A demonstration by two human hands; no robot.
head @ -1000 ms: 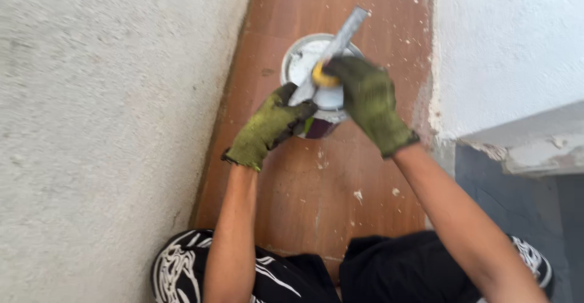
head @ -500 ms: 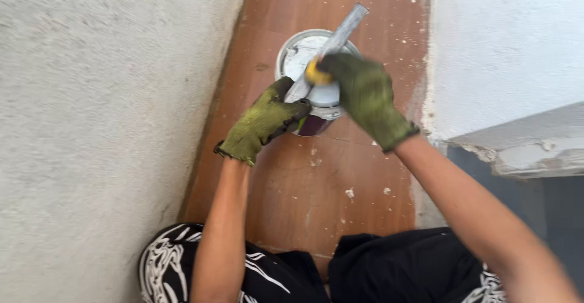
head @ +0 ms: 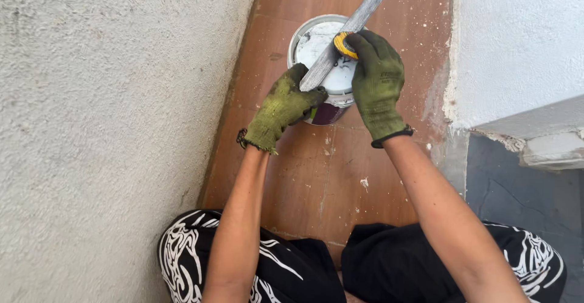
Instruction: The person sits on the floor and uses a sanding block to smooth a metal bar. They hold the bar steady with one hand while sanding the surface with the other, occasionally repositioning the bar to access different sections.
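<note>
Both my hands wear green work gloves. My right hand grips a tool with a yellow handle. My left hand pinches the near end of a long flat grey metal blade that slants up to the right. Both hands hover over an open paint can with white paint inside and a purple side, standing on the brown floor. Whether the blade and the yellow-handled tool are one piece I cannot tell.
A rough white plastered wall fills the left side. Another white wall with a chipped ledge stands at the right. The brown tiled floor carries white paint specks. My knees in black patterned trousers sit at the bottom.
The view has shifted slightly, so the can and hands sit a little higher and left. My hands keep the same grip over the can.
</note>
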